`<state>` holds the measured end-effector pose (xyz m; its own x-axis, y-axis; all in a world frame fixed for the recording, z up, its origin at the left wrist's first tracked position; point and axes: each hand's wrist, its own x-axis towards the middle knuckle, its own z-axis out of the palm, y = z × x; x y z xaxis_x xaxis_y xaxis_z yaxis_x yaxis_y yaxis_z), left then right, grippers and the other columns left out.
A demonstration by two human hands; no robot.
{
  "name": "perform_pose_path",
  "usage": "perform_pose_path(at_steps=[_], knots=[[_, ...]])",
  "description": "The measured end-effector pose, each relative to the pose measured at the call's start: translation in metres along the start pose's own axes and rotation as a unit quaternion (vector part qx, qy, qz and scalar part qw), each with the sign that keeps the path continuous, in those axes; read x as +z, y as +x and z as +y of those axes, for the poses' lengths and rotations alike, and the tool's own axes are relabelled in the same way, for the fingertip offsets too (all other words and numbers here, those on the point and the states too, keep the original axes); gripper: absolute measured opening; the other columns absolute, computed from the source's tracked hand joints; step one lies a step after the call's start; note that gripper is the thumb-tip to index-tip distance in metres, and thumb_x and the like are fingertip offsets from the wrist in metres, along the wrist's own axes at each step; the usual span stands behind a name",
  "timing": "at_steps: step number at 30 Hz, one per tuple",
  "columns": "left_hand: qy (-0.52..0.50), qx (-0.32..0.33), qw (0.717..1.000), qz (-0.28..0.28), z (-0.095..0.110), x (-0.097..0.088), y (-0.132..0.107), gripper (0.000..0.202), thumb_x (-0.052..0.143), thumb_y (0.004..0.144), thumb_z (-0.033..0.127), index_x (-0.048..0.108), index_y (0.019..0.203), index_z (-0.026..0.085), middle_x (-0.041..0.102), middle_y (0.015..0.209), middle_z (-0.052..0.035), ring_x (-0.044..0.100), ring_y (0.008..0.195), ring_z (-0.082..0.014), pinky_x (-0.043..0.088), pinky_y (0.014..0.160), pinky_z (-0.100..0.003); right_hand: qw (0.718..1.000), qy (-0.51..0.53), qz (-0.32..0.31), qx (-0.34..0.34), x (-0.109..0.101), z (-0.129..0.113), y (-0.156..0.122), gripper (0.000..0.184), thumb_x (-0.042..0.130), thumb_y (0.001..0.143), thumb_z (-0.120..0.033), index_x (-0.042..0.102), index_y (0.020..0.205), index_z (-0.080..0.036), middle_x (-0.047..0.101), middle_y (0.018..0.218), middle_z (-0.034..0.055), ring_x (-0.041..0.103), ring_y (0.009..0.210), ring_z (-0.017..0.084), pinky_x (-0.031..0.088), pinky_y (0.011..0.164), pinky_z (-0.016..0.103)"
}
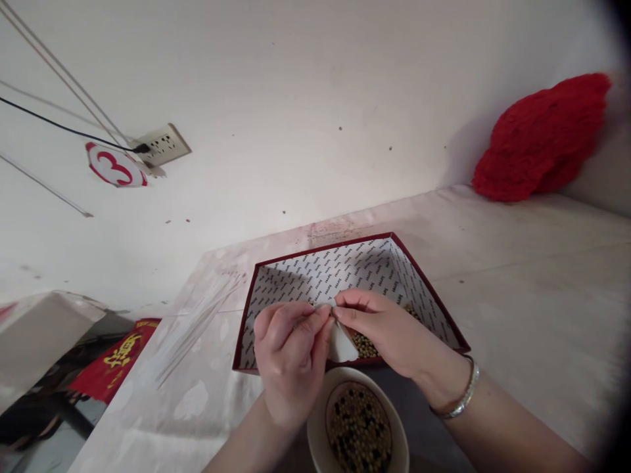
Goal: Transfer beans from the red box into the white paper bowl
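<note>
My left hand (pixel 288 355) and my right hand (pixel 389 332) meet over a shallow dark-red box (pixel 446 325) with a white patterned lining. Both pinch a small white piece (pixel 341 343), paper or a little bag, that hangs between the fingertips. Yellowish beans (pixel 365 345) lie in the box under my right hand. A white bowl (pixel 318 427) of mixed yellow and dark beans stands just in front of the box, below my hands. A silver bangle (pixel 463 394) is on my right wrist.
The box and bowl rest on a table with a pale patterned cover (pixel 517 295). A red fluffy cushion (pixel 539 138) lies at the back right against the white wall. A wall socket (pixel 162 144) and a red "3" sticker are at left.
</note>
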<state>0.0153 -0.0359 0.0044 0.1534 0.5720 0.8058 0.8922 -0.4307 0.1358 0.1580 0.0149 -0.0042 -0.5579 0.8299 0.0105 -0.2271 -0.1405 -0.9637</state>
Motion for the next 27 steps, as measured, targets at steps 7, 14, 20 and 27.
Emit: perform_pose_path(at_steps=[7,14,20,27], knots=[[0.018,-0.034,0.999,-0.007,-0.009,-0.007,0.004,0.017,0.066,0.071,0.008,0.065,0.085,0.018,0.059,0.083,-0.0034,0.054,0.078,-0.0158,0.046,0.072,-0.033,1.0,-0.022,-0.014,-0.008,0.0,-0.002,-0.003,0.019,0.05,0.081,-0.026,0.046,0.063,-0.019,0.03,0.058,-0.0055,0.026,0.054,0.01,0.02,0.05,0.025],[-0.082,0.041,0.993,-0.078,0.013,-0.026,-0.021,0.011,0.068,0.068,0.01,0.063,0.076,0.016,0.058,0.074,-0.0029,0.052,0.073,-0.0153,0.045,0.066,-0.029,0.994,0.026,0.11,-0.001,0.0,0.005,0.002,0.014,0.055,0.079,-0.032,0.054,0.073,-0.019,0.047,0.067,-0.0032,0.04,0.061,0.011,0.03,0.056,0.024],[-0.138,0.117,0.973,-0.143,0.008,-0.019,-0.049,0.021,0.052,0.083,0.036,0.064,0.082,0.018,0.062,0.071,-0.0036,0.054,0.073,-0.019,0.045,0.07,-0.036,0.99,0.056,0.127,0.001,0.001,0.007,0.004,0.015,0.057,0.077,-0.033,0.055,0.075,-0.018,0.049,0.066,-0.0027,0.04,0.06,0.011,0.03,0.055,0.024],[-0.025,0.012,0.986,-0.162,-0.013,-0.033,-0.045,0.021,0.058,0.077,0.017,0.06,0.098,0.019,0.063,0.089,-0.0061,0.057,0.085,-0.0203,0.047,0.076,-0.035,0.985,0.073,0.157,0.016,0.001,0.006,0.003,0.016,0.057,0.076,-0.036,0.055,0.077,-0.02,0.053,0.071,0.0004,0.049,0.07,0.016,0.037,0.059,0.024]])
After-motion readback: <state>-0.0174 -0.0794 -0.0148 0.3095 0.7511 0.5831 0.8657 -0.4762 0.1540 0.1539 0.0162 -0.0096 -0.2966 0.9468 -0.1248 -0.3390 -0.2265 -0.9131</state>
